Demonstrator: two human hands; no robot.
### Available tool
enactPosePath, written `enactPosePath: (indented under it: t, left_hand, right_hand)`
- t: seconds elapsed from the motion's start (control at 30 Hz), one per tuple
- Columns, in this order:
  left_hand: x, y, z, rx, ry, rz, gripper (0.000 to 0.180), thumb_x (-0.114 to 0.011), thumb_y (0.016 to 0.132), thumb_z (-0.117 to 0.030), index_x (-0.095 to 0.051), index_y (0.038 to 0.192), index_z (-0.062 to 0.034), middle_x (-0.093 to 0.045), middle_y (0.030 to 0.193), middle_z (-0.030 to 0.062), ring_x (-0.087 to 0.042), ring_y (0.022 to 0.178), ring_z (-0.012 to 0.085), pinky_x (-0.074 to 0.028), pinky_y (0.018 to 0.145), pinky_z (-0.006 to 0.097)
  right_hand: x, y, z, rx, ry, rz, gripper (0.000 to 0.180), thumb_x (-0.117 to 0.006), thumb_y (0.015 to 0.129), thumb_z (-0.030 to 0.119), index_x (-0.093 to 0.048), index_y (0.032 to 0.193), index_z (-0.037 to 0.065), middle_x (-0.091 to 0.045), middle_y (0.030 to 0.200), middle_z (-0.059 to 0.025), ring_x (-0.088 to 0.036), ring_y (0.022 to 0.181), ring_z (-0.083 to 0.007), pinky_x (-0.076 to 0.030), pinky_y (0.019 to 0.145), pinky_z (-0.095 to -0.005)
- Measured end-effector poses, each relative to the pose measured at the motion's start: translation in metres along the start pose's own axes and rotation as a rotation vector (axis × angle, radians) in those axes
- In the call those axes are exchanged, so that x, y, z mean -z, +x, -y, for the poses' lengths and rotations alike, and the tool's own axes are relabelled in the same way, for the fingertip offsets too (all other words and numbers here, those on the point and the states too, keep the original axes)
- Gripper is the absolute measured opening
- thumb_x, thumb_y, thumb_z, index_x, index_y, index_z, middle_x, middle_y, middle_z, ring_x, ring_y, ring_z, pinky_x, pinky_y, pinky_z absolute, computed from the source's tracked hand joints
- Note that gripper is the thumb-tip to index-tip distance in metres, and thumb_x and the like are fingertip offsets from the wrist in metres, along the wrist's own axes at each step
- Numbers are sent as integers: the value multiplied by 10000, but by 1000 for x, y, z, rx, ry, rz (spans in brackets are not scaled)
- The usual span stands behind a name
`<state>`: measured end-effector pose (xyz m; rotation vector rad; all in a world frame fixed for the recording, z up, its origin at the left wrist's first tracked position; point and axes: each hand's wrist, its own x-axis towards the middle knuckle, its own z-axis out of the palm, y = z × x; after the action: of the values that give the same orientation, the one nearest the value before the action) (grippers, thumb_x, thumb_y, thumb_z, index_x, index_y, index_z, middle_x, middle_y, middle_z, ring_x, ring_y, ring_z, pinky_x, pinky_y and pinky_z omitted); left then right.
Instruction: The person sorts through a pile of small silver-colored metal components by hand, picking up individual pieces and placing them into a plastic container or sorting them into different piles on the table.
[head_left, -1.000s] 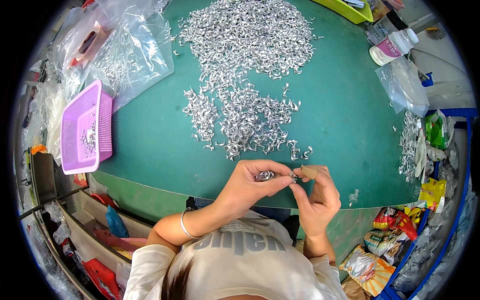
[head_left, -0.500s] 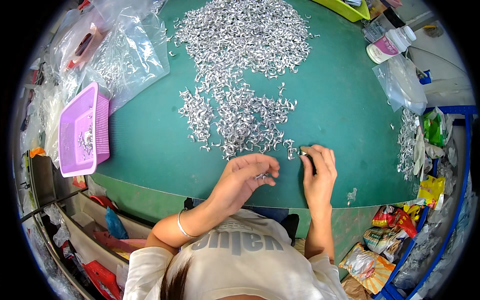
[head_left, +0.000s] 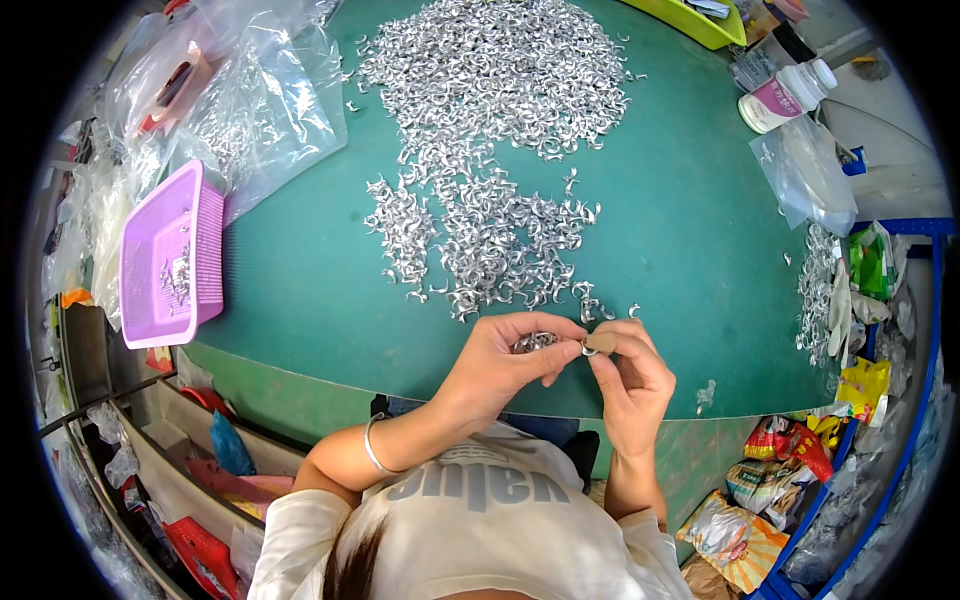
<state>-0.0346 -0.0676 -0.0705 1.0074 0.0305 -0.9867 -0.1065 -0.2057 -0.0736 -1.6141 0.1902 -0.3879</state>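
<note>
Over the table's near edge my two hands meet at the fingertips. My left hand (head_left: 480,372) is curled round several small curved silver metal pieces (head_left: 533,342). Its thumb and forefinger reach one more curved metal piece (head_left: 588,351) between the hands. My right hand (head_left: 637,390) pinches a small flat tan piece (head_left: 603,343) against that metal piece; its material is unclear. Just beyond the hands lies a loose heap of the same curved pieces (head_left: 505,235), which joins a much larger pile (head_left: 490,80) at the far side. A lone piece (head_left: 634,311) rests by my right fingers.
At left, a purple basket (head_left: 211,265) holds some metal pieces, beside clear plastic bags (head_left: 290,110). More pieces (head_left: 815,290) line the green table's (head_left: 700,250) right edge. A white bottle (head_left: 785,98) and a yellow-green tray (head_left: 690,22) stand far right. Packets fill a blue-framed rack (head_left: 900,420).
My right hand has come left from the tabletop to my left hand, and the tan piece now shows in its fingers. My left hand has moved slightly right, its fingertips closing together.
</note>
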Motion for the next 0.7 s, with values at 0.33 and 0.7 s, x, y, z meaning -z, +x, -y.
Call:
enactPosePath:
  t: [0.33, 0.7]
  left_hand:
    - [-13, -9, -9, -146, 132, -41, 150, -567, 761, 59, -584, 908, 28, -581, 872, 42, -501, 755, 52, -423, 641, 182]
    - [-12, -12, -7, -245, 170, 29, 125, -588, 749, 58, -595, 870, 28, -556, 867, 57, -479, 731, 68, -399, 618, 190]
  right_hand:
    - [-11, -11, 7, -147, 333, -151, 254, -544, 728, -163, -505, 961, -70, -558, 920, -129, -543, 810, -152, -454, 723, -252]
    - [-14, -13, 9, -137, 449, -190, 229, -556, 717, -166, -504, 914, -62, -547, 900, -135, -542, 816, -157, -458, 724, -258]
